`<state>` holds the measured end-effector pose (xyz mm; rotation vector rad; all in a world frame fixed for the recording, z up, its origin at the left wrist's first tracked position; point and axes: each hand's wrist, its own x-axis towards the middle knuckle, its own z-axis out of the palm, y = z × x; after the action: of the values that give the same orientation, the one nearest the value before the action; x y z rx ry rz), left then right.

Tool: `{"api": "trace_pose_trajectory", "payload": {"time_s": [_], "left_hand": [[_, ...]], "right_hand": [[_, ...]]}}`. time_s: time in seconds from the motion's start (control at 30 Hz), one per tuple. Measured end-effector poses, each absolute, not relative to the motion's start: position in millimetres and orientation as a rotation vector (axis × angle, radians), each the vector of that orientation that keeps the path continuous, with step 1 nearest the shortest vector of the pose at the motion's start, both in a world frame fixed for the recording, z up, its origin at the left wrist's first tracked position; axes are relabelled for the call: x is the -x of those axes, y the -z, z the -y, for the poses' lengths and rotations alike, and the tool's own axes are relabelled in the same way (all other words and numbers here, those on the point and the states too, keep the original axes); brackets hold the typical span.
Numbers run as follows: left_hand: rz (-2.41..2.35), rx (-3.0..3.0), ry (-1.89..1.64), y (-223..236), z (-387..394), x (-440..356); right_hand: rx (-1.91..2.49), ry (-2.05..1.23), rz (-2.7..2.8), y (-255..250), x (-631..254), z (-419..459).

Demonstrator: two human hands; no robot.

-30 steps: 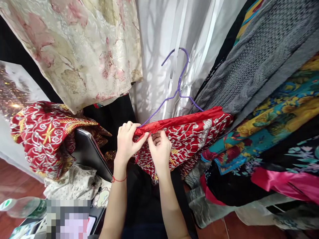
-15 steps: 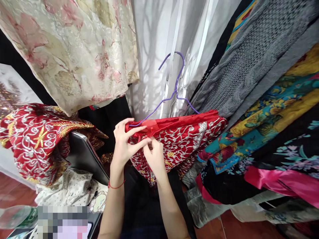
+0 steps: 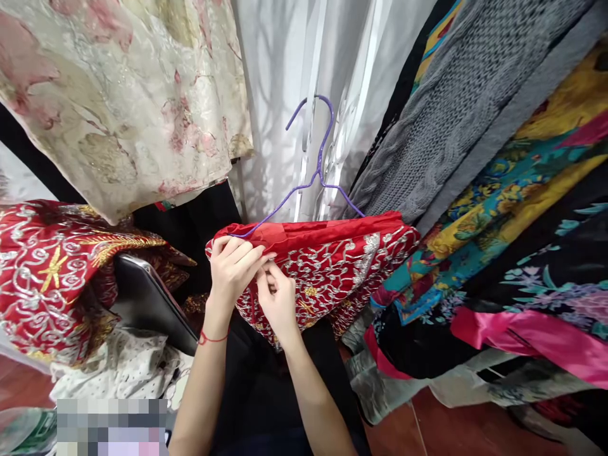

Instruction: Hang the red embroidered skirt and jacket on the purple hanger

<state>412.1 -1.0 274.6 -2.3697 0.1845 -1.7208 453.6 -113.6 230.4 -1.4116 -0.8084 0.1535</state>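
A red skirt-like garment (image 3: 327, 266) with silver and gold embroidery hangs in front of me, its plain red waistband folded over the shoulders of a purple wire hanger (image 3: 319, 155). My left hand (image 3: 232, 263) is closed on the waistband near the hanger's left end, fingers bunched over the cloth. Just right of it, my right hand (image 3: 275, 291) pinches the edge of the same garment, thumb against curled fingertips. Both sets of fingertips almost meet. Whatever small part lies between them is hidden.
On the left are a cream floral garment (image 3: 156, 114), another red embroidered cloth (image 3: 61, 272) and a black chair-like panel (image 3: 147, 297). White curtains (image 3: 275, 126) hang behind the hanger. A grey knit (image 3: 456, 114) and a teal-yellow floral cloth (image 3: 460, 228) hang at the right.
My left fingers have folded down from a spread pose onto the waistband. My right hand stays pinched at the edge. The whole scene has shifted slightly left in view.
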Motion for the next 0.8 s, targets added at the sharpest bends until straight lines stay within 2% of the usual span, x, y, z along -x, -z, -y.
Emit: {"api": "trace_pose_trajectory", "payload": {"time_s": [0.33, 0.5, 0.6, 0.7, 0.8], "left_hand": [[-0.187, 2.361, 1.81, -279.8, 8.5, -410.7], [-0.082, 2.546, 1.858, -288.7, 8.4, -402.2], [-0.021, 2.66, 1.797, -288.0, 7.9, -403.0], [0.009, 2.687, 1.812, -284.1, 5.3, -407.3], [0.078, 2.716, 1.824, -279.2, -3.0, -407.7]], "right_hand": [[1.388, -0.25, 0.759, -217.0, -456.4, 111.7], [1.454, -0.568, 0.773, -159.8, -454.8, 119.5], [1.639, -0.486, 0.764, -134.5, -450.6, 135.3], [1.807, -0.447, 0.923, -153.7, -454.5, 158.0], [1.895, -0.256, 1.088, -206.4, -470.4, 183.3]]}}
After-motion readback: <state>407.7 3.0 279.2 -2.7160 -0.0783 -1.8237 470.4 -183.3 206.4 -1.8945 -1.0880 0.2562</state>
